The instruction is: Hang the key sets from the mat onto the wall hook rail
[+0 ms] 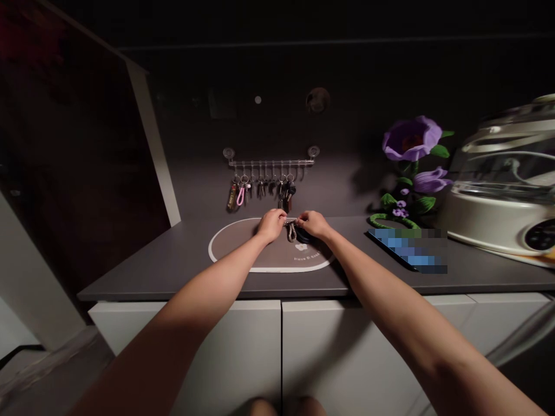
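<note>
Above the oval mat [234, 254], my left hand [272, 225] and my right hand [314, 223] are close together, fingers pinched. Between them is a keychain [292, 233] with a looped, braided grey-brown strap; both hands' fingertips meet at its metal ring end. The exact grip is small and partly hidden by the fingers. Beneath my right hand lies something dark that I cannot make out. Just behind the hands, a clear hook rail [272, 163] on the wall holds several key bunches, among them one with a pink loop [240, 196].
A phone-like slab [407, 251] with a blurred screen lies on the grey counter [147, 263] to the right. Behind it stands a purple artificial flower [413, 138], with a cream appliance [498, 216] at the far right. White cabinet doors [243, 341] are below the counter.
</note>
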Tool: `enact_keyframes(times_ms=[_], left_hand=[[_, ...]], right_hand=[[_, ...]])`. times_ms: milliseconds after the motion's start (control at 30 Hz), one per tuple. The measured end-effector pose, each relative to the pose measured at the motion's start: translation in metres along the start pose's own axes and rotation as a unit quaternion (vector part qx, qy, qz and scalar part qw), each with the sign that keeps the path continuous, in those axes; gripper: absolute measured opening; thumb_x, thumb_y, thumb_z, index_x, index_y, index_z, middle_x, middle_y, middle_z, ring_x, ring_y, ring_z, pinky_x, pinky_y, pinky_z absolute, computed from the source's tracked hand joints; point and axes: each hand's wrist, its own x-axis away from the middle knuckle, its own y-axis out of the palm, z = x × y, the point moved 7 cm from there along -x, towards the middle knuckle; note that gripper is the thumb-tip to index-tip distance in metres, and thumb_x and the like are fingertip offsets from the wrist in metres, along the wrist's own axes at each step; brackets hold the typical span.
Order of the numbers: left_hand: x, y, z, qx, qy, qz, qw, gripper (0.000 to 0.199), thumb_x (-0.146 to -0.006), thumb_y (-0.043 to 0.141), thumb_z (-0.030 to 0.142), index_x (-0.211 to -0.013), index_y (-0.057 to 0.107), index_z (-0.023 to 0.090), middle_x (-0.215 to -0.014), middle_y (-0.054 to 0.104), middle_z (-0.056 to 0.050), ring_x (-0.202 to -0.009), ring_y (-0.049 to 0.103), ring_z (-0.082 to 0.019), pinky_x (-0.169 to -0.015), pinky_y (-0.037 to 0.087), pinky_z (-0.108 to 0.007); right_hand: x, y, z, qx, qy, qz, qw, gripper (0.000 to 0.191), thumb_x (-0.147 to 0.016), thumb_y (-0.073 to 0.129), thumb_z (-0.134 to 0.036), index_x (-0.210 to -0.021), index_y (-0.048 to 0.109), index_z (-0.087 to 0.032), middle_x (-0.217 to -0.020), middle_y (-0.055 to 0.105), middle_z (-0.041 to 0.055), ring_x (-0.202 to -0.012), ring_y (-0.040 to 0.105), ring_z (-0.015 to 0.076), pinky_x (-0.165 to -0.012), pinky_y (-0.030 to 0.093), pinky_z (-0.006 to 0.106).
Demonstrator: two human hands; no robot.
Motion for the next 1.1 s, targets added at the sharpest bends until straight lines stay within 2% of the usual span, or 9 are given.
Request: enact_keyframes(times_ms=[267, 400, 533, 667, 867, 1000, 1100], left_hand=[[-0.001, 0.006, 0.004, -0.001, 0.036, -0.029, 0.999, 0.019, -0.079, 0.047, 0.018, -0.087, 0.064, 0.016, -0.088, 0.063, -0.007, -0.084, 0.055, -0.017, -0.079, 0.042, -0.029], [-0.001, 0.005, 0.007, 0.001, 0.049, -0.027, 0.998, 0.019, -0.079, 0.047, 0.017, -0.086, 0.064, 0.017, -0.091, 0.063, -0.007, -0.087, 0.055, -0.018, -0.081, 0.041, -0.029], [-0.001, 0.004, 0.007, -0.007, 0.061, -0.028, 0.998, 0.02, -0.08, 0.046, 0.017, -0.088, 0.064, 0.017, -0.092, 0.063, -0.007, -0.088, 0.055, -0.018, -0.081, 0.042, -0.029], [-0.002, 0.002, 0.007, -0.015, 0.066, -0.026, 0.997, 0.021, -0.081, 0.045, 0.018, -0.088, 0.065, 0.017, -0.091, 0.063, -0.007, -0.088, 0.055, -0.018, -0.08, 0.042, -0.029], [-0.005, -0.003, 0.01, -0.008, 0.078, -0.011, 0.997, 0.021, -0.081, 0.045, 0.019, -0.089, 0.064, 0.018, -0.091, 0.064, -0.006, -0.087, 0.056, -0.017, -0.081, 0.042, -0.028], [-0.005, -0.008, 0.016, 0.009, 0.087, -0.003, 0.996, 0.021, -0.081, 0.044, 0.02, -0.09, 0.064, 0.018, -0.091, 0.064, -0.006, -0.088, 0.055, -0.017, -0.081, 0.042, -0.028], [-0.004, -0.011, 0.02, 0.026, 0.096, 0.001, 0.995, 0.022, -0.082, 0.043, 0.021, -0.09, 0.064, 0.018, -0.09, 0.063, -0.005, -0.088, 0.055, -0.016, -0.081, 0.042, -0.027]], right_hand=[[-0.006, 0.005, -0.001, 0.026, 0.002, -0.007, 1.0, 0.021, -0.072, 0.054, -0.026, -0.083, 0.067, -0.014, -0.079, 0.066, 0.0073, -0.071, 0.057, 0.0153, -0.06, 0.036, 0.021], [-0.009, 0.008, 0.003, 0.009, 0.005, -0.006, 1.0, 0.018, -0.069, 0.055, -0.026, -0.074, 0.067, -0.013, -0.066, 0.062, 0.0054, -0.062, 0.052, 0.0131, -0.055, 0.034, 0.021], [-0.01, 0.011, 0.003, -0.021, -0.018, -0.015, 0.999, 0.018, -0.067, 0.055, -0.026, -0.064, 0.065, -0.012, -0.05, 0.05, 0.0001, -0.053, 0.043, 0.009, -0.05, 0.029, 0.02], [-0.009, 0.012, 0.003, -0.085, -0.019, -0.023, 0.996, 0.017, -0.065, 0.053, -0.025, -0.056, 0.06, -0.011, -0.045, 0.039, -0.0035, -0.047, 0.035, 0.0066, -0.048, 0.026, 0.021], [-0.005, 0.004, -0.001, -0.239, 0.007, -0.014, 0.971, 0.013, -0.061, 0.051, -0.026, -0.059, 0.054, -0.013, -0.05, 0.045, -0.0032, -0.049, 0.039, 0.0072, -0.049, 0.029, 0.02], [-0.001, -0.001, -0.009, -0.284, -0.004, -0.028, 0.958, 0.015, -0.063, 0.051, -0.028, -0.063, 0.052, -0.014, -0.052, 0.045, -0.0039, -0.049, 0.038, 0.0069, -0.049, 0.029, 0.02], [0.003, -0.007, -0.017, -0.304, -0.031, -0.025, 0.952, 0.015, -0.064, 0.051, -0.029, -0.066, 0.052, -0.014, -0.057, 0.047, -0.0032, -0.054, 0.04, 0.0075, -0.055, 0.033, 0.02]])
